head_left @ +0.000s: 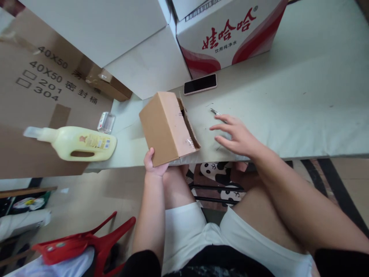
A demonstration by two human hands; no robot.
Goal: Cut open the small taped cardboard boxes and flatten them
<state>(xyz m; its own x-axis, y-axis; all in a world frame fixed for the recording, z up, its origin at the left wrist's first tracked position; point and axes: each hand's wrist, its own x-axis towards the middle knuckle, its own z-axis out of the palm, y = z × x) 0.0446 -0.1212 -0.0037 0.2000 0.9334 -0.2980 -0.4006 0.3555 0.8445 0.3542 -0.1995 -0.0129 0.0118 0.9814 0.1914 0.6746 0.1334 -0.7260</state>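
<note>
Clearly, the biggest thing here is the pale-covered bench (302,115), running left to right in front of the seated person, whose white shorts (184,221) and black sleeves show at its near side. A large brown carton (25,107) printed "40X50" takes up the left end. Beside it, on the far side, I see large plain white boxes (106,27), and right of those a white box with red lettering (227,38) and red sweeping bands. A red chair (106,238) is low at the near left, off the bench.

The small brown carton (164,130) is at the middle of the bench's near edge, its ragged opening turned to the right. The left hand (155,163) has its grip closed on the near left corner, thumb against the side. Well to the left, in front of the large carton, is a pale yellow bottle (83,142) with a handle hole and a label.

The right hand (238,136) is over the bench, right of the small carton, its grip wide and the fingers spread. A dark-screened phone (200,84) lies farther off, near the lettered box. Just beyond the bottle is a little clear case (106,122). Smallest is a slim metal tool (215,111) at the right fingertips; whether they touch it, I can't quite tell.
</note>
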